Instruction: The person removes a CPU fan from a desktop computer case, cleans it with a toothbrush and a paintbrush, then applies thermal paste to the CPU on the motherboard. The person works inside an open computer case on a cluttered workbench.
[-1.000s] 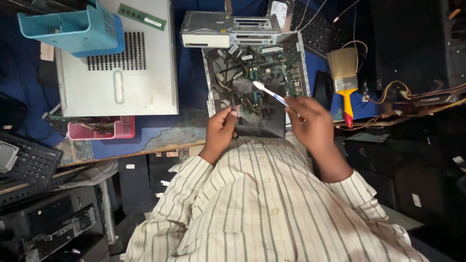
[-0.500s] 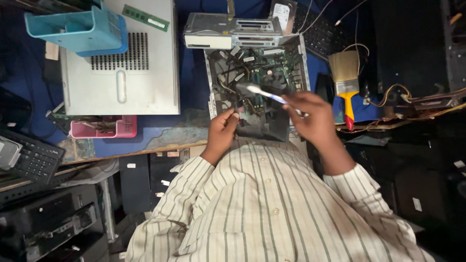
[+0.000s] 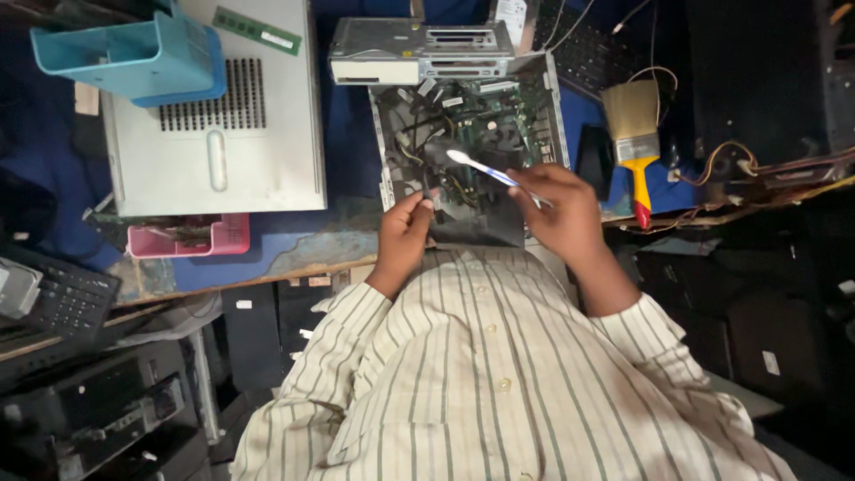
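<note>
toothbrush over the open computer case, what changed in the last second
The right hand has tipped the white and blue toothbrush flatter, its head edging left over the open grey computer case. The left hand keeps its pinch at the case's near edge. The yellow-handled paintbrush and grey side panel stayed put.

A worn workbench (image 3: pixel 267 258) with a blue top fills the view, its covering peeling at the near edge. Dark shelving (image 3: pixel 89 419) packed with old electronics sits below left, and the right side lies in deep shadow.
</note>
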